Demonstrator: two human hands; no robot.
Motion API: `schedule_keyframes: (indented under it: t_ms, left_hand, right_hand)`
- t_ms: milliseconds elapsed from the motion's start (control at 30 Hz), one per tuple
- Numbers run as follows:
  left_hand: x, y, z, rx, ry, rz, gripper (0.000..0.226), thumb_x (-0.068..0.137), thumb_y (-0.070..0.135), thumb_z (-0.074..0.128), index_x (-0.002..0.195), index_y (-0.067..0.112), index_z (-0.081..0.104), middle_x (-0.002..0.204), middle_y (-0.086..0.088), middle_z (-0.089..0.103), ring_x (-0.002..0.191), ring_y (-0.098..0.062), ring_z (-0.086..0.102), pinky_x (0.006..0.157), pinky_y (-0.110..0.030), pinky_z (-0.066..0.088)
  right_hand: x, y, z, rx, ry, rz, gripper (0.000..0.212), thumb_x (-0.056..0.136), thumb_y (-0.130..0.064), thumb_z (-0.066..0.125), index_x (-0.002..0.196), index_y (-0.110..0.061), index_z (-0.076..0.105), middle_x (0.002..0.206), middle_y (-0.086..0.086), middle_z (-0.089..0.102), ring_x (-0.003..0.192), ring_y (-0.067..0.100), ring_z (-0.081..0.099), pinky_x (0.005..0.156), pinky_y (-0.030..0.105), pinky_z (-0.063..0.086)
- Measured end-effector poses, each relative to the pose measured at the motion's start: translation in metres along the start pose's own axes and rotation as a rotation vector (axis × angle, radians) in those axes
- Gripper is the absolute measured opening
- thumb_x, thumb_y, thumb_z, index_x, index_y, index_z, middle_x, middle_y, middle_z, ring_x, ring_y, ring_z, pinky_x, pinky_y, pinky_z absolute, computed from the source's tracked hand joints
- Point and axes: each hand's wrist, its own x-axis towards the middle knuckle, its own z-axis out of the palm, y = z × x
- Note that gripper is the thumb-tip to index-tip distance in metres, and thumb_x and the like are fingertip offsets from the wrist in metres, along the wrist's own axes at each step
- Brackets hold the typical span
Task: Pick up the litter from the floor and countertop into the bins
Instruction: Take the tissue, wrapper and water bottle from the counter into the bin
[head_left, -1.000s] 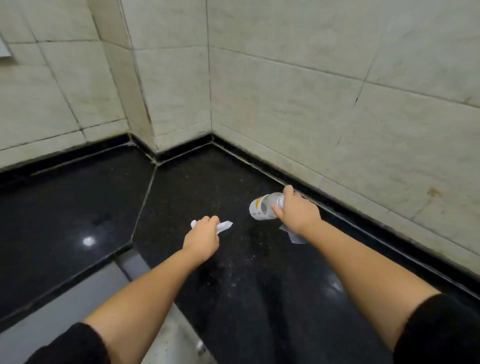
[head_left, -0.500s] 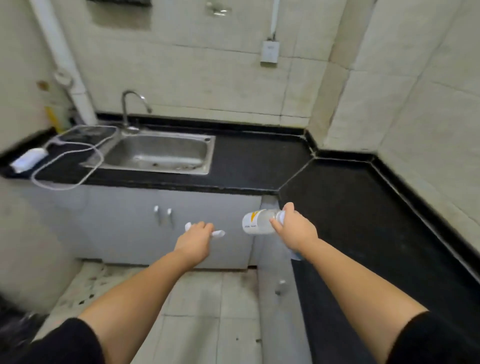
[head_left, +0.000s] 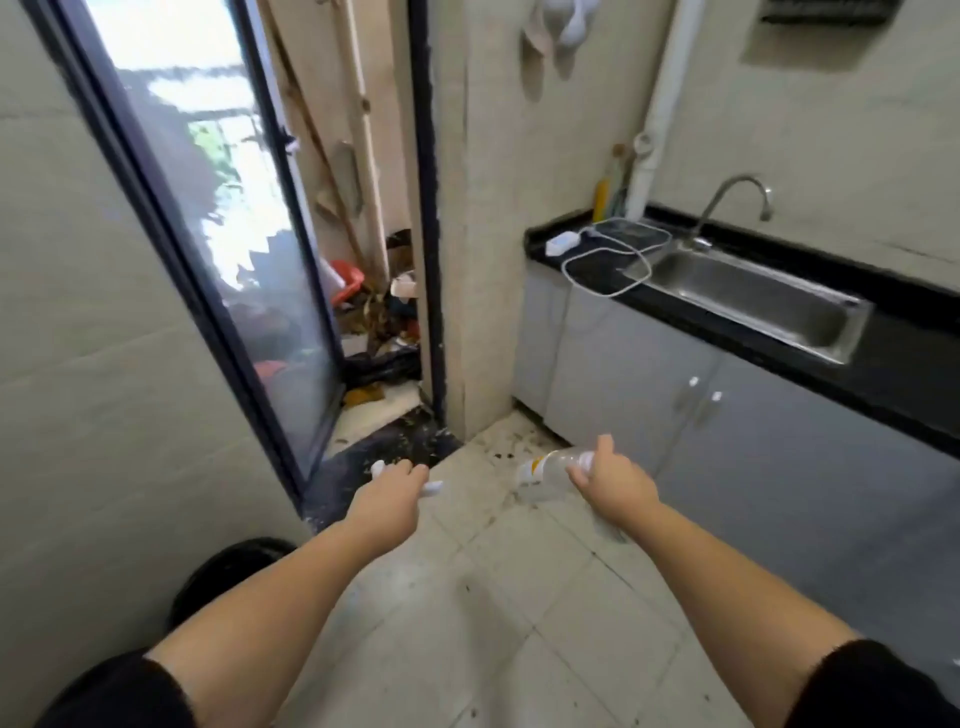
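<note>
Daylight comes in through the glass door (head_left: 228, 249) at left; the panes are blown out to white, with a hazy reflection lower down. Interior evenly lit, shadows soft. Motion blur smears the whole frame, worst on the plastic bottle (head_left: 550, 465). Wide-angle bowing tilts the door frame and countertop (head_left: 883, 374). Dull sheen on sink (head_left: 753, 296).

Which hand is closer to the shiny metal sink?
The right hand, holding a clear plastic bottle, is nearer the steel sink. The left hand, clutching white paper, is farther left.
</note>
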Motion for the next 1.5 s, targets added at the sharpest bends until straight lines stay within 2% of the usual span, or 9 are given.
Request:
schedule_keyframes:
  t_ms: [100,300,433,567,700,800,933,1200,1500]
  left_hand:
    - [-0.076,-0.11,-0.001,-0.012,-0.027,-0.216,0.022,0.089,0.005,0.042,0.109,0.01,0.049,0.12,-0.011,0.051,0.112,-0.032,0.05,0.084,-0.044,0.046]
    - [-0.2,-0.254,-0.001,-0.135,-0.017,-0.615,0.014,0.085,0.001,0.044,0.092,0.014,0.044,0.117,-0.014,0.054,0.111,-0.034,0.051,0.085,-0.044,0.046]
    - [-0.263,-0.317,0.029,-0.173,-0.062,-0.803,0.023,0.088,0.008,0.046,0.11,0.007,0.052,0.12,-0.014,0.055,0.115,-0.034,0.052,0.096,-0.042,0.041]
    - [-0.293,-0.374,0.052,-0.338,-0.022,-0.99,0.008,0.093,0.008,0.045,0.097,0.013,0.05,0.115,-0.015,0.055,0.108,-0.034,0.054,0.085,-0.042,0.046]
    - [-0.297,-0.426,0.077,-0.458,0.007,-1.09,0.033,0.09,0.002,0.043,0.12,0.011,0.055,0.12,-0.013,0.052,0.112,-0.034,0.052,0.087,-0.042,0.047]
    - [-0.29,-0.454,0.106,-0.533,-0.014,-1.154,0.03,0.089,0.005,0.044,0.117,0.013,0.054,0.117,-0.012,0.054,0.109,-0.035,0.053,0.086,-0.046,0.049]
    - [-0.27,-0.492,0.179,-0.606,-0.05,-1.122,0.019,0.088,0.003,0.044,0.103,0.009,0.053,0.11,-0.014,0.054,0.104,-0.034,0.055,0.086,-0.048,0.051]
    - [-0.261,-0.554,0.344,-0.664,-0.097,-1.102,0.029,0.092,0.004,0.044,0.12,0.007,0.051,0.119,-0.013,0.052,0.108,-0.03,0.052,0.084,-0.041,0.049]
    - [-0.25,-0.552,0.355,-0.649,-0.266,-1.022,0.034,0.092,0.007,0.045,0.125,0.011,0.045,0.127,-0.012,0.047,0.119,-0.03,0.046,0.088,-0.042,0.048]
  right_hand:
    - [-0.024,-0.097,0.067,0.008,-0.178,-0.075,0.036,0.09,-0.036,0.049,0.113,-0.01,0.041,0.121,0.019,0.061,0.11,0.036,0.059,0.09,0.039,0.048]
    - [-0.07,-0.256,0.178,-0.147,-0.408,-0.291,0.054,0.088,-0.033,0.05,0.135,-0.01,0.037,0.131,0.017,0.055,0.119,0.035,0.055,0.1,0.039,0.044]
    - [-0.087,-0.343,0.255,-0.29,-0.553,-0.433,0.064,0.091,-0.037,0.047,0.144,-0.01,0.026,0.141,0.02,0.049,0.128,0.038,0.049,0.108,0.045,0.039]
    - [-0.094,-0.411,0.318,-0.442,-0.632,-0.603,0.064,0.094,-0.037,0.044,0.146,-0.008,0.019,0.13,0.022,0.058,0.117,0.037,0.057,0.094,0.042,0.046]
    - [-0.086,-0.457,0.387,-0.494,-0.739,-0.673,0.067,0.093,-0.037,0.044,0.147,-0.01,0.015,0.116,0.018,0.063,0.093,0.033,0.062,0.074,0.038,0.049]
    - [-0.086,-0.478,0.444,-0.511,-0.805,-0.653,0.066,0.093,-0.035,0.044,0.147,-0.01,0.016,0.109,0.019,0.063,0.089,0.034,0.061,0.07,0.036,0.046]
    - [-0.086,-0.477,0.548,-0.685,-0.796,-0.783,0.065,0.095,-0.032,0.042,0.149,-0.011,0.013,0.131,0.017,0.056,0.118,0.038,0.056,0.098,0.049,0.043]
    - [-0.093,-0.437,0.754,-0.87,-0.733,-0.968,0.058,0.099,-0.037,0.039,0.145,-0.009,0.017,0.141,0.021,0.042,0.11,0.037,0.061,0.072,0.039,0.047]
    - [-0.096,-0.42,0.76,-0.768,-0.877,-0.805,0.07,0.092,-0.041,0.053,0.145,-0.014,0.016,0.136,0.018,0.043,0.114,0.039,0.057,0.082,0.043,0.047]
